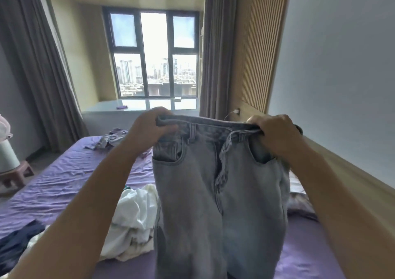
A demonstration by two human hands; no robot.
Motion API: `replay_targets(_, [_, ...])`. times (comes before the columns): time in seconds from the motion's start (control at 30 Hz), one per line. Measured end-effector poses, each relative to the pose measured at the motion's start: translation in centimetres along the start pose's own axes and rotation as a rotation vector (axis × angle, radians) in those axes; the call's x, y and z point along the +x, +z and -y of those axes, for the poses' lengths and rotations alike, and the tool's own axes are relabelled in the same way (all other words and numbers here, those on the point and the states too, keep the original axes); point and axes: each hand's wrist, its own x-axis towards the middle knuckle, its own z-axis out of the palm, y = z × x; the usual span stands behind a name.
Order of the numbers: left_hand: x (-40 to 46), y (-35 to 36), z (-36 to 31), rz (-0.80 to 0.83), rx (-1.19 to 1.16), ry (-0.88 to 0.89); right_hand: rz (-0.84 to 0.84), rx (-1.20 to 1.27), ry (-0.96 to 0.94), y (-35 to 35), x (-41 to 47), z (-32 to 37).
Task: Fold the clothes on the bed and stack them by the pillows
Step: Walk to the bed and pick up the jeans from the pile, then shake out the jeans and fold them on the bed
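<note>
I hold a pair of light grey-blue jeans [213,193] up in front of me by the waistband, the legs hanging down over the bed [64,182]. My left hand [147,126] grips the waistband's left corner. My right hand [275,133] grips its right corner. The fly is open and the front pockets face me. A heap of white clothes [134,214] lies on the purple sheet below my left forearm. A dark blue garment [19,240] lies at the lower left. A pillow [299,201] shows partly behind the jeans at the right.
A crumpled purple-grey garment [111,138] lies at the far end of the bed. A window bay with a ledge [139,105] stands beyond. A pink stool [16,175] with a pale appliance stands on the floor at the left. The wall and headboard run along the right.
</note>
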Motion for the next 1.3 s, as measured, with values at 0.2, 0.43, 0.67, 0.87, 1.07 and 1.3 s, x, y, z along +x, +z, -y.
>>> replay_targets(0.2, [-3.3, 8.8, 9.4, 0.154, -0.007, -0.235, 0.552, 0.235, 0.09, 10.5, -5.3, -2.7])
replay_targets(0.43, [-4.9, 17.9, 19.3, 0.307, 0.011, -0.527, 0.929, 0.572, 0.145, 23.3, -10.0, -5.9])
replay_targets(0.67, [-3.4, 24.0, 26.0, 0.347, 0.02, -0.662, 1.115, 0.772, 0.236, 34.1, -11.1, -9.0])
replay_targets(0.87, [-3.0, 27.0, 31.6, 0.335, 0.089, -0.703, 1.105, 0.788, 0.209, 42.4, -10.1, -8.8])
replay_targets(1.07, [-2.0, 30.8, 38.1, 0.297, 0.169, -0.757, 1.126, 0.59, 0.212, 50.7, -10.5, -8.4])
replay_targets(1.3, [1.6, 36.6, 47.1, 0.326, 0.238, -0.769, 1.009, 0.357, 0.284, 59.5, -11.2, -8.2])
